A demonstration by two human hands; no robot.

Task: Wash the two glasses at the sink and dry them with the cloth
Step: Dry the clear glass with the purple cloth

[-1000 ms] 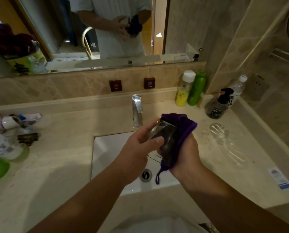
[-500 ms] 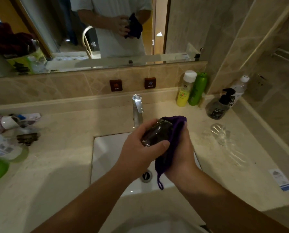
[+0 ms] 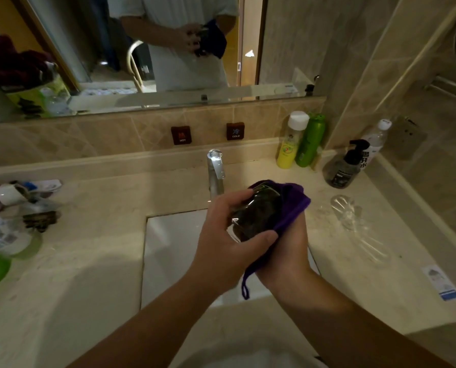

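Note:
Above the white sink (image 3: pixel 174 248) my left hand (image 3: pixel 221 248) grips a clear glass (image 3: pixel 258 213), thumb under it and fingers over its top. A purple cloth (image 3: pixel 293 205) wraps the glass's right side and is stuffed inside it, which makes the glass look dark. My right hand (image 3: pixel 288 256) holds that cloth from below, and the cloth's loop (image 3: pixel 245 285) dangles under it. The second clear glass (image 3: pixel 346 211) stands on the counter to the right of the sink, apart from both hands.
A chrome tap (image 3: pixel 215 171) rises behind the sink under hot and cold wall buttons. Yellow (image 3: pixel 290 144) and green (image 3: pixel 310 142) bottles, a dark pump bottle (image 3: pixel 346 166) and a water bottle (image 3: pixel 375 142) fill the back right corner. Cups and toiletries (image 3: pixel 14 205) clutter the left counter.
Both hands have turned the glass inside the cloth and lifted it slightly toward the tap. The cloth now covers more of the glass's right side.

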